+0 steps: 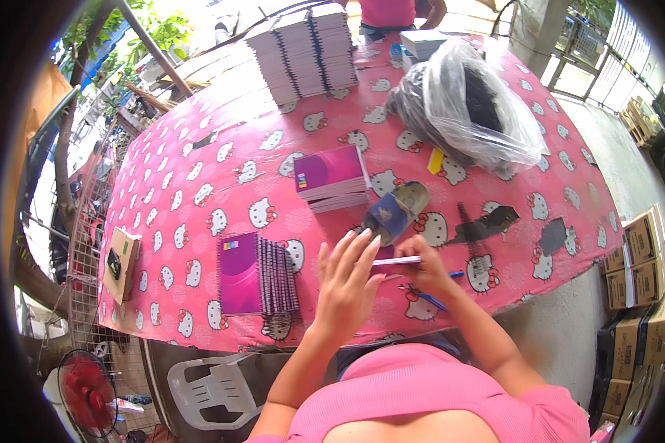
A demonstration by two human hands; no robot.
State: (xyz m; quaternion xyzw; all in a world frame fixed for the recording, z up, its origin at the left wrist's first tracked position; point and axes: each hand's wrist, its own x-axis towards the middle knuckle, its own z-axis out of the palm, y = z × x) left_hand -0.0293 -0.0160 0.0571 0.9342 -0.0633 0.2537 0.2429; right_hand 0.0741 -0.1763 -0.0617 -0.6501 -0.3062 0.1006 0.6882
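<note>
My right hand (426, 267) is closed around the right end of a thin purple-covered notebook (397, 261), seen nearly edge-on with its white pages showing. My left hand (341, 289) is at the notebook's other end, fingers stretched out and thumb apart; whether it presses on the notebook I cannot tell. Just beyond the hands lies a blue slide sandal (396, 213). Two blue pens (433, 302) rest on the table below my right hand. To the left stands a stack of purple spiral notebooks (257, 273), and farther off a second purple stack (332, 177).
A pink patterned tablecloth (199, 173) covers the table. Tall stacks of spiral-bound paper (303, 55) stand at the back, beside a clear plastic bag (473, 107) with dark contents. A yellow piece (436, 160) lies near the bag. Cardboard (122, 262) sits at the left edge; another person (388, 13) is opposite.
</note>
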